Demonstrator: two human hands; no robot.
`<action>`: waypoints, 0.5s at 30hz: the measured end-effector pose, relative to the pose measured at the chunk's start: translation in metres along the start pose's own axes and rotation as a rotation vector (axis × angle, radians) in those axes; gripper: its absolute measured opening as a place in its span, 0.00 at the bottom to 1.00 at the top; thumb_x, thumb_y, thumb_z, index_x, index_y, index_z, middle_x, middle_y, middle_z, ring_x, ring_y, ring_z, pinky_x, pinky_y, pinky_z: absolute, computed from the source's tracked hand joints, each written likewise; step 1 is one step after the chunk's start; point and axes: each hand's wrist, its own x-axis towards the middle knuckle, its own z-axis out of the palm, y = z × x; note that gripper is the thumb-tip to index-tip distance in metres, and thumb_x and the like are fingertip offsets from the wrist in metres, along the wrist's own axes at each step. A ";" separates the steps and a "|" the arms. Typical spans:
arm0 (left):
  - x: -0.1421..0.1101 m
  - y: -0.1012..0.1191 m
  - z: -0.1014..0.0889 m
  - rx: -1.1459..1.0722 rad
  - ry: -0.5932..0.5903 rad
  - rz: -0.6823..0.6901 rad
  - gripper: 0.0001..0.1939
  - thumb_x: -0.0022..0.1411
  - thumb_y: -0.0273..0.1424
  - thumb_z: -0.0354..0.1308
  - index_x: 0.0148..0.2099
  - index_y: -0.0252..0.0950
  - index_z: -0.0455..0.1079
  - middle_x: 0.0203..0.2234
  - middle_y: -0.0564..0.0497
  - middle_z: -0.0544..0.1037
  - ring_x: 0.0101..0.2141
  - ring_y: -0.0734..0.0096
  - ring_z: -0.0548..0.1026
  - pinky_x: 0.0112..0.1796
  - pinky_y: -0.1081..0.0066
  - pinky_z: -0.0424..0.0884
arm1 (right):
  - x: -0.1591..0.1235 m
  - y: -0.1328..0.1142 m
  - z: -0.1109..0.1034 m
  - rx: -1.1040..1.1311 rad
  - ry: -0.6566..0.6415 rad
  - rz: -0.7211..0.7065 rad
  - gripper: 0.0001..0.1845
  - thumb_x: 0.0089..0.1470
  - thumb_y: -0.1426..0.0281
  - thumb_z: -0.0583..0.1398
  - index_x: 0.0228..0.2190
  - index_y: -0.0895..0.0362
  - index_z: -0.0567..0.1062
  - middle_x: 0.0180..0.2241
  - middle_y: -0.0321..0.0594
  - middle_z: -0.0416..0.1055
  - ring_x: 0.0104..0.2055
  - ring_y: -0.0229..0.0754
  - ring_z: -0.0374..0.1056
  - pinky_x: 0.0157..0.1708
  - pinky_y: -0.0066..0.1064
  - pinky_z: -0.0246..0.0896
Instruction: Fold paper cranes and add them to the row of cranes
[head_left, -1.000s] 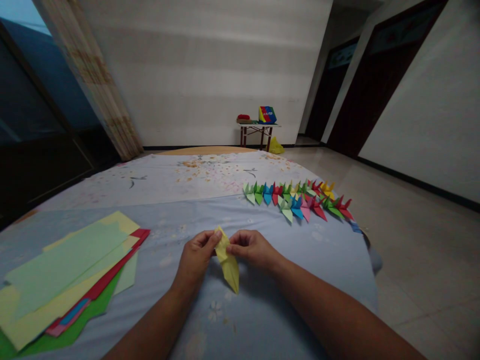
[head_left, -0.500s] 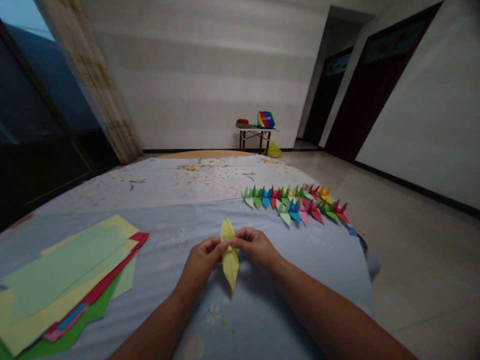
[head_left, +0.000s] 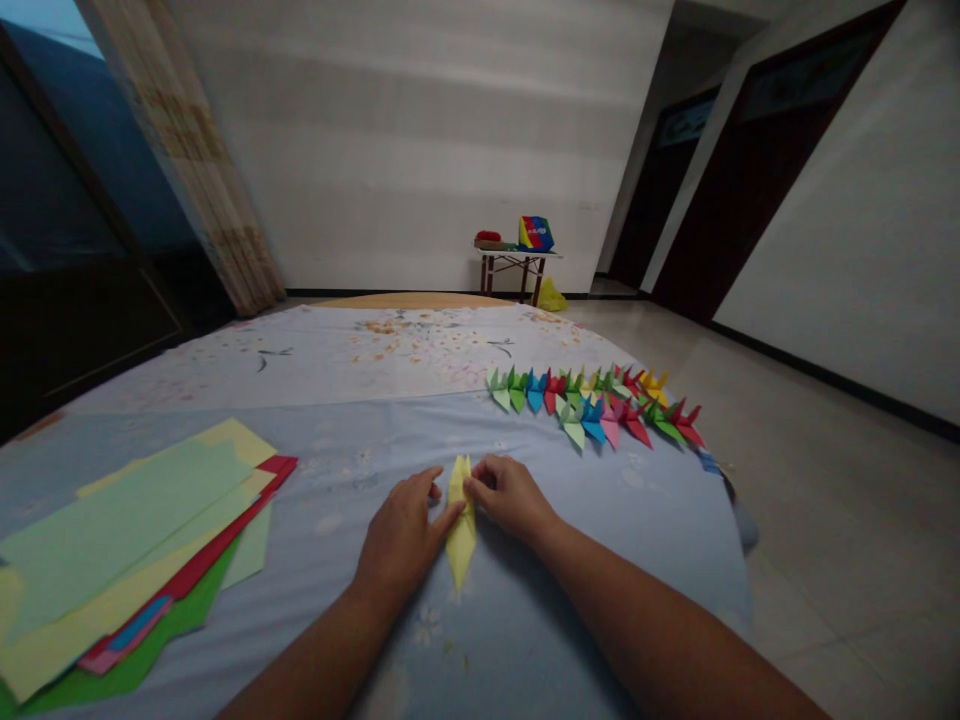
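Observation:
A narrow, pointed piece of folded yellow paper lies on the blue bedsheet between my two hands. My left hand rests flat beside it, with the fingers pressing on its left edge. My right hand pinches the paper's upper right part with thumb and fingers. The top tip of the paper sticks up between the fingertips of both hands.
A stack of coloured paper sheets lies at the left. Several finished paper cranes stand in rows at the right, near the bed's edge. A small table stands by the far wall, with tiled floor at the right.
The yellow paper was held up in the air by both hands; now it lies pressed down on the sheet. My left hand has flattened onto it.

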 end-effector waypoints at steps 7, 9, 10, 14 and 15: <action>-0.029 0.025 0.006 0.667 -0.181 0.234 0.22 0.58 0.37 0.52 0.53 0.34 0.65 0.50 0.40 0.69 0.52 0.53 0.62 0.50 0.54 0.55 | 0.000 0.001 0.000 -0.424 -0.011 -0.047 0.09 0.49 0.63 0.59 0.26 0.56 0.74 0.28 0.38 0.70 0.36 0.42 0.59 0.37 0.33 0.46; -0.034 0.028 0.012 0.727 -0.238 0.198 0.25 0.59 0.39 0.51 0.56 0.33 0.62 0.54 0.38 0.65 0.55 0.51 0.59 0.51 0.52 0.52 | 0.000 0.002 -0.001 -0.465 0.005 -0.055 0.11 0.49 0.61 0.59 0.32 0.54 0.74 0.32 0.40 0.70 0.39 0.43 0.58 0.39 0.35 0.47; -0.036 0.028 0.015 0.747 -0.256 0.179 0.27 0.59 0.40 0.50 0.57 0.32 0.61 0.56 0.38 0.63 0.56 0.51 0.58 0.52 0.51 0.51 | -0.001 0.002 -0.001 -0.477 0.020 -0.069 0.13 0.49 0.60 0.60 0.36 0.52 0.74 0.34 0.41 0.70 0.41 0.45 0.58 0.41 0.36 0.47; -0.038 0.026 0.019 0.768 -0.278 0.159 0.29 0.60 0.41 0.48 0.59 0.31 0.58 0.57 0.38 0.61 0.57 0.52 0.57 0.52 0.51 0.51 | -0.004 0.000 -0.006 -0.504 0.035 -0.224 0.17 0.53 0.61 0.57 0.45 0.44 0.71 0.49 0.42 0.63 0.52 0.48 0.52 0.48 0.42 0.44; -0.038 0.025 0.018 0.766 -0.278 0.165 0.28 0.60 0.41 0.48 0.59 0.31 0.58 0.57 0.38 0.61 0.57 0.52 0.57 0.52 0.51 0.51 | -0.005 -0.001 -0.008 -0.512 0.016 -0.272 0.16 0.54 0.60 0.56 0.45 0.42 0.71 0.53 0.40 0.60 0.55 0.49 0.48 0.51 0.43 0.41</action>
